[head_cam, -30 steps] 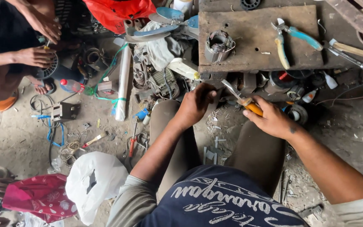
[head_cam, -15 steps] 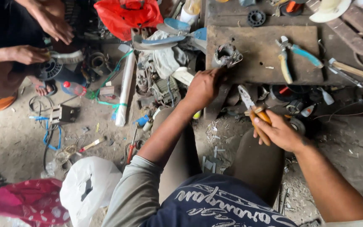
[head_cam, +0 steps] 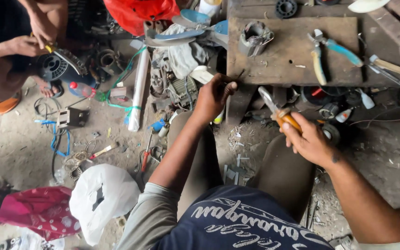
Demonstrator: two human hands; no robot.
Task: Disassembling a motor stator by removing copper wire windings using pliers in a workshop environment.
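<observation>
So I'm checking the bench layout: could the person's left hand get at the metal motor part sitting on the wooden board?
Probably yes. The left hand rests at the near edge of the wooden board, and the metal motor part stands just beyond it with only bare board between them.

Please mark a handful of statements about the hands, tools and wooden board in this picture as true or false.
1. The right hand grips an orange-handled tool. True.
2. The left hand rests on top of the motor stator. False: it is at the near edge of the wooden board; the motor stator stands apart near the board's far left corner.
3. A pair of blue-handled pliers lies on the board. True.
4. The white plastic bag sits on the board. False: it lies on the ground to the person's left.
5. Another person's hands are at a dark round part at upper left. True.
</observation>
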